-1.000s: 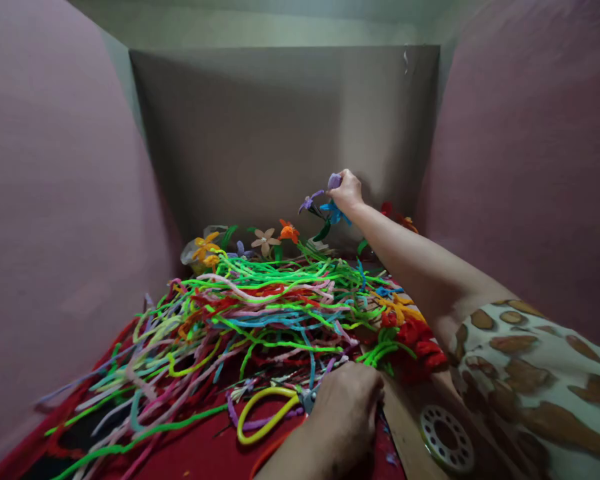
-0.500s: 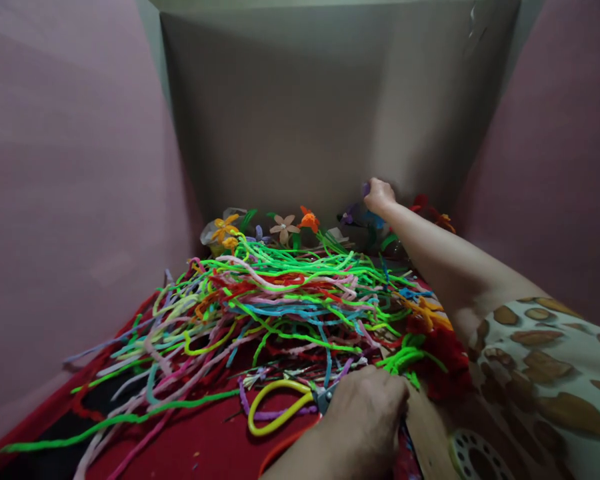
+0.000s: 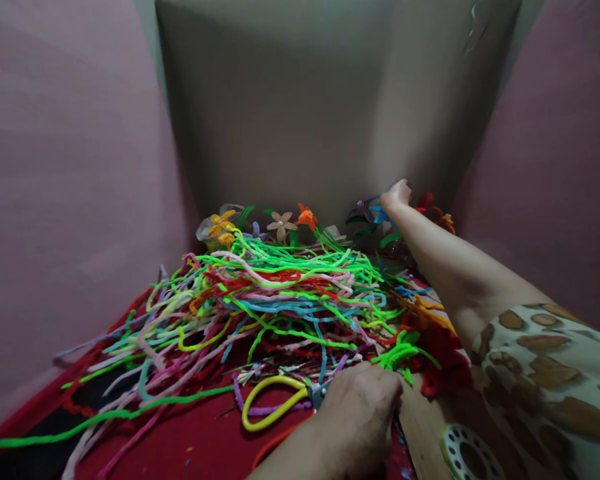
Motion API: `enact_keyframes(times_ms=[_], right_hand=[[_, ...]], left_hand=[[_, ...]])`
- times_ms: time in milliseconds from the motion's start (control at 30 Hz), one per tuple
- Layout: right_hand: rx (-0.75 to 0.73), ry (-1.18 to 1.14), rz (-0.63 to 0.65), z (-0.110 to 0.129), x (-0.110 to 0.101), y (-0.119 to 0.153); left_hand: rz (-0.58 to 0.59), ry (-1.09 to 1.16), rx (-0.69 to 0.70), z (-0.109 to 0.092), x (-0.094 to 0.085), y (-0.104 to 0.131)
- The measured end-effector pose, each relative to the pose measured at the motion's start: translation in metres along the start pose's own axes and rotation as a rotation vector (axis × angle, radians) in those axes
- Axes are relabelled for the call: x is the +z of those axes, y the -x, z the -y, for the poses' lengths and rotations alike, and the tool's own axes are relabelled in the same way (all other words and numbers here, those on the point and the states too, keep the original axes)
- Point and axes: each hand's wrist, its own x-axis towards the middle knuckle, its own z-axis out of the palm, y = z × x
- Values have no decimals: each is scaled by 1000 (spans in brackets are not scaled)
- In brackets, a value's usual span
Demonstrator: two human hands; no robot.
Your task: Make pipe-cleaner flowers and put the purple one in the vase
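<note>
At the back right, my right hand is closed, with a purple pipe-cleaner flower at its fingers. Blue petals and green leaves sit just below that hand. Low in the middle, my left hand is curled, knuckles up, and its fingertips are hidden. Yellow-handled scissors lie against its left side, the blades partly hidden by the hand. Bright green short pipe cleaners are bunched just beyond its knuckles. A big pile of loose pipe cleaners in many colours spreads across the red surface.
Finished-looking flowers line the back: a yellow one, a beige one and an orange one. A white ring with holes lies at the lower right on a wooden board. Pink walls rise on both sides.
My right hand has shifted a little to the right, and more of the purple flower shows left of it. My left hand stays by the scissors. The view has tilted slightly.
</note>
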Motion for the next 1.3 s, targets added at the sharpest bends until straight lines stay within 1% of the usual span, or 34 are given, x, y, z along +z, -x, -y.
enact_keyframes(times_ms=[100,167,267,433,633,700,767,800,867,900,933,967,1000,1067,1100,1133,1167,1200,1233,1300], right_hand=[[67,-7,-34,2,-2,-1],[69,2,-42,3,-2,-1],[39,44,-14,5,-1,2],[-77,137,70,9,-1,12],[-245,239,52,10,-3,23],[-290,259,71,7,-3,25],[-309,267,102,5,-4,25],[-310,266,115,3,-4,24],[-305,257,133,0,-5,21],[-301,249,138,-1,-6,19],[-294,240,142,-2,-7,16],[-288,229,145,-2,-7,13],[-283,217,149,-3,-8,10],[-277,190,157,-4,-10,5],[-275,174,163,-5,-11,3],[-275,158,169,-5,-13,2],[-276,141,177,-6,-14,1],[-279,124,184,-8,-15,0],[-283,107,190,-9,-16,0],[-294,76,197,-12,-16,-1]], left_hand=[[6,2,9,0,0,0],[12,-1,9,0,0,0],[10,-4,11,1,0,0],[9,-7,17,1,0,1],[27,30,4,-1,-4,0],[27,69,-7,0,-4,0],[-2,167,-25,-1,-6,1],[-36,237,-41,-2,-9,1],[-140,386,-88,-5,-19,-1],[-203,421,-119,-7,-28,-4],[-272,414,-159,-8,-40,-10],[-335,357,-198,-9,-54,-18],[-363,248,-217,-7,-70,-28],[-321,-77,-221,3,-103,-57],[-266,-238,-221,11,-119,-74],[-191,-347,-247,22,-132,-92],[-109,-391,-313,33,-143,-111],[-64,-399,-352,46,-150,-130],[-29,-403,-367,59,-153,-149],[27,-403,-387,81,-149,-184]])
